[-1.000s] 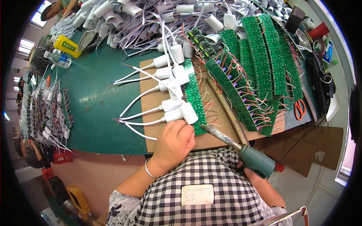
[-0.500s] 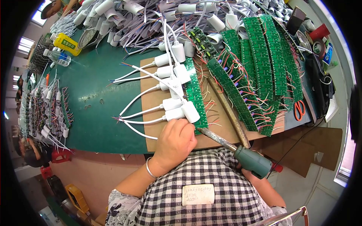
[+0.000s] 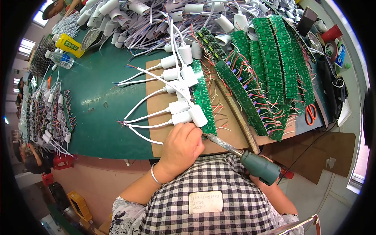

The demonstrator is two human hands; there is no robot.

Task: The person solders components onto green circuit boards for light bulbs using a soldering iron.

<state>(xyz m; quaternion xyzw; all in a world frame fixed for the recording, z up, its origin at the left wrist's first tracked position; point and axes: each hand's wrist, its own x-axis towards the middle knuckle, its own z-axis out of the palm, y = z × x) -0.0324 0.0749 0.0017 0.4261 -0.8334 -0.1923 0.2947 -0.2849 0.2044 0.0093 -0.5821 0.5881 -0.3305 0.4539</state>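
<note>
My right hand (image 3: 256, 181), mostly hidden behind the tool, grips the dark green handle of a soldering iron (image 3: 258, 166). Its grey metal tip points left, ending beside my left fingertips at the near end of a green circuit board strip (image 3: 203, 100). My left hand (image 3: 182, 145) is closed with its fingers pinched at that end; what they hold is hidden. A white cable (image 3: 143, 136) runs in under this hand. White cylindrical lamp sockets (image 3: 181, 117) with cables lie in a row along the strip's left side, some resting on top of others.
A brown board (image 3: 154, 102) lies under the work. Right of it are a wooden bar (image 3: 237, 115), several green circuit strips (image 3: 270, 66) with red and white wires, and orange-handled scissors (image 3: 311, 114). White sockets (image 3: 137, 23) are heaped at the back. Bottles (image 3: 69, 45) stand far left.
The soldering iron has shifted slightly left, its tip closer to my left fingertips. My left hand has barely moved.
</note>
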